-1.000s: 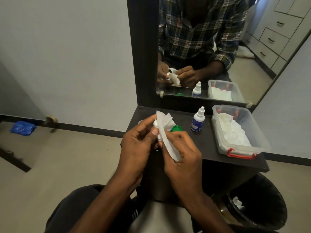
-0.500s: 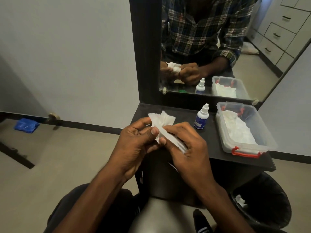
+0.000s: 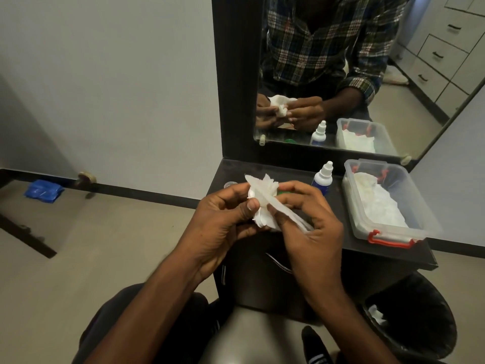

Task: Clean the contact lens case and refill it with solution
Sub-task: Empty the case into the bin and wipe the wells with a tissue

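— What are your hands doing?

— My left hand and my right hand are both up in front of me, above the near edge of the dark shelf. Each is curled round the same white tissue: my left thumb presses the crumpled wad, and my right fingers pinch the long tail that runs down toward my right palm.

— And the lens case?

— I can't make out the case itself; if it's inside the wad, the tissue hides it. A bit of green peeks out behind the tissue, between my hands, on the shelf. A small clear round cap lies on the shelf just beyond my left fingers.

— The solution?

— The solution bottle stands upright on the shelf, just beyond my right hand, its white nozzle cap on. Right of it sits a clear plastic box with red clasps, holding white tissues.
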